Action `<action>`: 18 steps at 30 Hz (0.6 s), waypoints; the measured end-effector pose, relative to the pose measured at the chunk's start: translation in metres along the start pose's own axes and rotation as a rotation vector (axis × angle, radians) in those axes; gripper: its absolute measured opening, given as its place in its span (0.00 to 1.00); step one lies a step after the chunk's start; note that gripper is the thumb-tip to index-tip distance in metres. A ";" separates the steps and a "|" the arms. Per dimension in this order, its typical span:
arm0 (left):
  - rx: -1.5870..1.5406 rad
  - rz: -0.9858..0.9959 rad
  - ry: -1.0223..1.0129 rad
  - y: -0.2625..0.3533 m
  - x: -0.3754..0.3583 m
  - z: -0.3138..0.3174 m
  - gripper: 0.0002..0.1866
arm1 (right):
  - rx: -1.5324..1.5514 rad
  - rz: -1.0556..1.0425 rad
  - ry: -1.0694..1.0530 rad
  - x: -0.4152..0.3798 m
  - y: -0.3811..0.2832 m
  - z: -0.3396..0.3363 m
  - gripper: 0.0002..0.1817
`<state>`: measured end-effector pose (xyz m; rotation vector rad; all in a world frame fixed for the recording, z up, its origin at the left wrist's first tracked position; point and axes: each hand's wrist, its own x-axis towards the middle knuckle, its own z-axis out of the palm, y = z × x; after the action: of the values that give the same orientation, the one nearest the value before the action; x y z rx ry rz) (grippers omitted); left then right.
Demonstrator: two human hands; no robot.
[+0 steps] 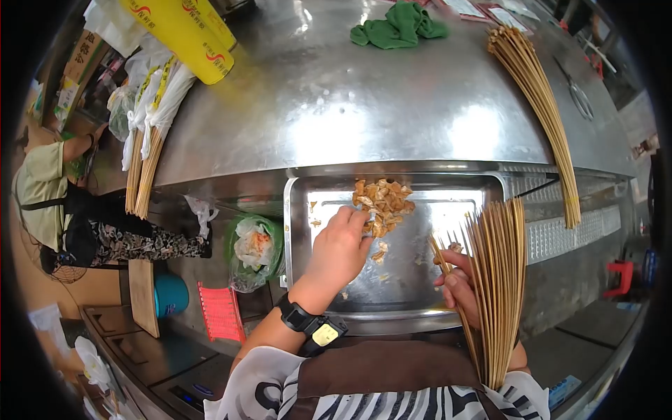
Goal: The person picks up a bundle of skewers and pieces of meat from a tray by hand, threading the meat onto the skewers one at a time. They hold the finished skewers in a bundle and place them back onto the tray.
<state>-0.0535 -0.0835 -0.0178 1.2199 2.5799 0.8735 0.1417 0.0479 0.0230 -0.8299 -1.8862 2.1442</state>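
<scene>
My left hand (341, 245), with a watch on its wrist, is at the near-left edge of a pile of brown, crinkled food pieces (383, 203). Its fingers are bent together at the pile, and their tips are partly hidden. The pile lies in a shallow metal tray (392, 315). Over the tray's right side, my right hand (460, 287) is closed on bamboo skewers (500, 280). Most of them fan upright along the palm and forearm. One or more stand apart at the thumb and fingers, with a small brown piece near the fingertips.
A steel table (280, 112) spans the far side, bearing a green cloth (399, 26), another skewer bundle (542, 105), scissors (579, 94) and yellow rolls (185, 38). Wrapped skewers (150, 140) hang over its left edge. A green-bagged bin (255, 248) stands left of the tray. Another person (77, 217) is far left.
</scene>
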 end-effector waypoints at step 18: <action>-1.525 -0.522 -0.258 -0.001 -0.003 -0.001 0.09 | 0.024 0.044 -0.059 -0.002 -0.005 0.008 0.21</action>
<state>-0.0532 -0.0866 -0.0181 0.1421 1.1557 1.7455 0.1382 0.0408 0.0289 -0.8194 -1.8834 2.2366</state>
